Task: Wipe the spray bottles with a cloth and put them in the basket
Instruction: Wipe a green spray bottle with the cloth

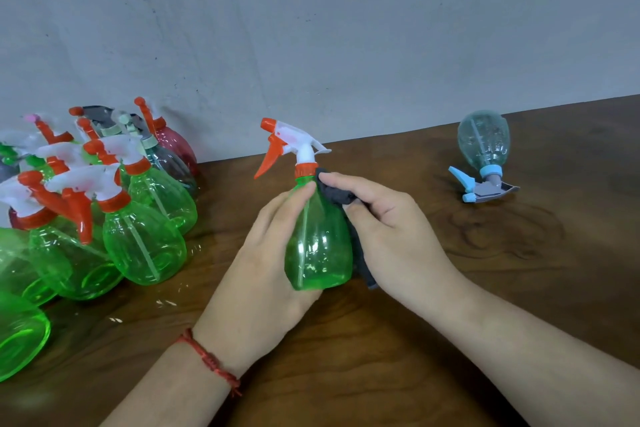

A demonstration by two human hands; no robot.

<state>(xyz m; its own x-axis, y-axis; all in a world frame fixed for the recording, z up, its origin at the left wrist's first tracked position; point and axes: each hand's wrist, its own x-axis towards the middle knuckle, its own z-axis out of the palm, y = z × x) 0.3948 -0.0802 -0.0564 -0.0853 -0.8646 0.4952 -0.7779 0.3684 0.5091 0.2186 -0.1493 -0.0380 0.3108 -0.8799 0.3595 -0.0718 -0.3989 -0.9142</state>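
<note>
- Head view: the bottle (pixel 317 246) is upright near the middle of the table (pixel 450 288), held between both hands. I cannot tell whether its base touches the wood.
- On its left side the left hand (pixel 256 274) wraps round it, fingers curled behind and thumb laid up the front towards the neck.
- On its right shoulder the right hand (pixel 391 239) presses a dark cloth (pixel 337 192), thumb and fingers closed on the fabric.
- Handling, as I judge it: the bottle looks empty, so light. The thin smooth plastic probably flexes when squeezed and is a bit slippery. The best hold is round the wide belly or under the collar, not by the trigger.
- Soft and limp, the cloth hangs down the bottle's right side.
- Look: a see-through green, pear-shaped body with a dip tube inside, an orange collar and a white head. The orange trigger and nozzle point left.
- At far left a cluster (pixel 138 225) of more bottles crowds together; a blue bottle (pixel 485 149) lies tipped at far right, well apart.
- No basket is in view.
</note>
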